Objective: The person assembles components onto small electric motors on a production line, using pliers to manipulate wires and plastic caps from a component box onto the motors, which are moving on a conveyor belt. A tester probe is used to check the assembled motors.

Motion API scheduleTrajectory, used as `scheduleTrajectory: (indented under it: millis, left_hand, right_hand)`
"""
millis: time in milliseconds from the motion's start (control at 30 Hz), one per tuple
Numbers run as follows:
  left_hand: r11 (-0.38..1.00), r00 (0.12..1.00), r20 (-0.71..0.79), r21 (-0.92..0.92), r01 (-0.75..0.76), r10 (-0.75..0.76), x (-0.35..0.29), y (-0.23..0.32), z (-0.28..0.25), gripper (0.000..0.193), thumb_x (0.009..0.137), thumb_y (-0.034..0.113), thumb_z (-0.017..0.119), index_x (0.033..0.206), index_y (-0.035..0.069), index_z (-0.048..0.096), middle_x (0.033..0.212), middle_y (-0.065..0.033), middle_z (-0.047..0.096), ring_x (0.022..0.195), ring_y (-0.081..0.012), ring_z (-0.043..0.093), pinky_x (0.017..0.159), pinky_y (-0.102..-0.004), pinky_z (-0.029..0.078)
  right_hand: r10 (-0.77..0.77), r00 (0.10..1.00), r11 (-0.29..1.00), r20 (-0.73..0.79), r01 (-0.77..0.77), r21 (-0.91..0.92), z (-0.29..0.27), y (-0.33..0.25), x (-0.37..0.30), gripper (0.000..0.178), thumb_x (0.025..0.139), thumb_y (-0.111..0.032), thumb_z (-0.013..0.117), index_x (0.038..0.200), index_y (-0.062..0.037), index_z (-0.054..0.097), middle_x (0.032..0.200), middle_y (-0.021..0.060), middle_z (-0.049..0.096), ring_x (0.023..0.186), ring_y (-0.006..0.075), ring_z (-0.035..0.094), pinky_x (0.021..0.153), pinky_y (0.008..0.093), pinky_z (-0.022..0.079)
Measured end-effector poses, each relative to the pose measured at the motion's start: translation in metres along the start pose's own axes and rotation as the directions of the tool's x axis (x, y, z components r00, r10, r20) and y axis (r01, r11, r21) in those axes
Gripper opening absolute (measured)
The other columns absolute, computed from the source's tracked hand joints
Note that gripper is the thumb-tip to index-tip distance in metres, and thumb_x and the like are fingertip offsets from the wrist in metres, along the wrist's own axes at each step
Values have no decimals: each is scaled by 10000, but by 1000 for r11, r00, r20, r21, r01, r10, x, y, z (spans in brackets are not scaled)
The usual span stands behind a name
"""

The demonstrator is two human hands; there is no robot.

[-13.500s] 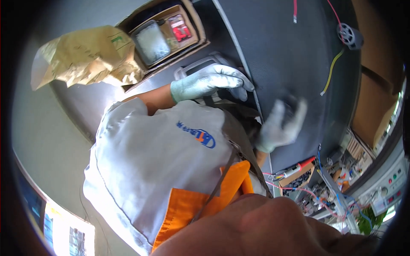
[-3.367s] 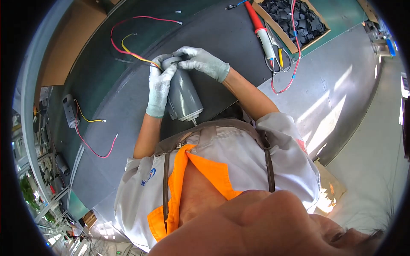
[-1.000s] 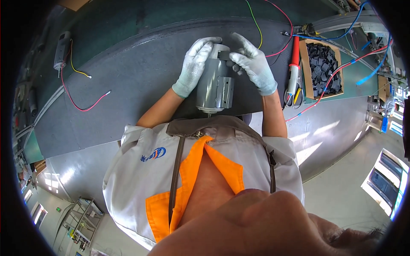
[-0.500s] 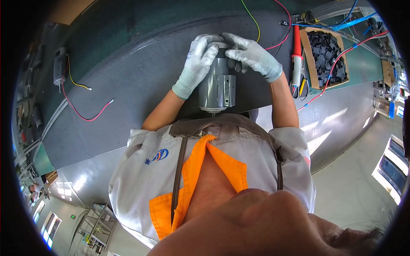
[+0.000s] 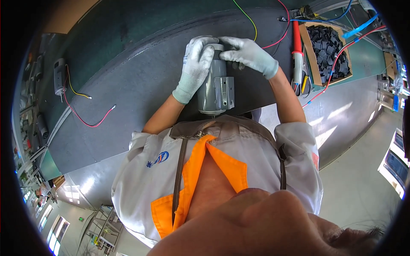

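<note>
A grey cylindrical electric motor [image 5: 206, 97] lies on the dark mat close to my body, its shaft end toward me. On its right side is a flat metal bracket with holes [image 5: 227, 93]. My left hand [image 5: 197, 64], in a whitish glove, is closed around the far left part of the motor. From the right, my right hand [image 5: 250, 54], gloved the same way, bends its fingers over the motor's far end cap [image 5: 218, 47]. Both sets of fingertips meet near that end, and whatever lies beneath them is hidden.
A second motor [image 5: 60, 77] with yellow and red leads stands at the left. To the right are a cardboard box [image 5: 314, 64] of small black pieces, a red-and-white tool [image 5: 297, 53] and yellow-handled scissors [image 5: 304, 84]. Green and red wires [image 5: 285, 32] cross the bench beyond my hands.
My right hand has tilted and its fingers have shifted slightly to the left on the motor's end. The right forearm has swung a little outward. My left hand keeps its grip.
</note>
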State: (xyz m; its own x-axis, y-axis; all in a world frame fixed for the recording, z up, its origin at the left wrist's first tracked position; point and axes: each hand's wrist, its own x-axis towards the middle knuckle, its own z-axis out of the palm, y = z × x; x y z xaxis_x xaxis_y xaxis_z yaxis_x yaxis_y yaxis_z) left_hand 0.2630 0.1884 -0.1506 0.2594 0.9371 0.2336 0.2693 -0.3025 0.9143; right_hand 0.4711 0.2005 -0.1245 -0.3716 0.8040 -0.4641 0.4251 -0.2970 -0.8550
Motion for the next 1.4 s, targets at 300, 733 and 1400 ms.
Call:
scheduleTrajectory:
  millis: [300, 733, 1400]
  left_hand:
    - [992, 991, 84, 55, -114, 109, -8, -8, -7, 336, 994, 109, 510, 1314, 9, 546, 1312, -168, 538, 1253, -322, 503, 1089, -413, 393]
    - [759, 888, 173, 465, -455, 427, -71, 37, -41, 469, 811, 309, 755, 1225, 113, 654, 1291, -127, 589, 1271, -379, 491, 1094, -577, 351]
    - [301, 841, 473, -788, 537, -263, 51, -44, -35, 530, 953, 214, 652, 1435, 55, 498, 1281, -72, 627, 1149, -218, 600, 974, -432, 475]
  right_hand:
    - [-568, 705, 815, -425, 407, -413, 68, 21, -2, 443, 976, -248, 569, 1330, 16, 531, 1185, 255, 599, 1144, 439, 542, 1005, 489, 436]
    - [-600, 478, 798, -641, 297, -525, 19, 30, -37, 357, 941, -135, 626, 1281, -26, 618, 1119, 176, 677, 1064, 358, 617, 939, 423, 480]
    - [-515, 760, 857, -396, 460, -232, 49, 39, -23, 480, 895, -144, 744, 1330, 8, 608, 1170, 134, 706, 1077, 174, 660, 909, 307, 539]
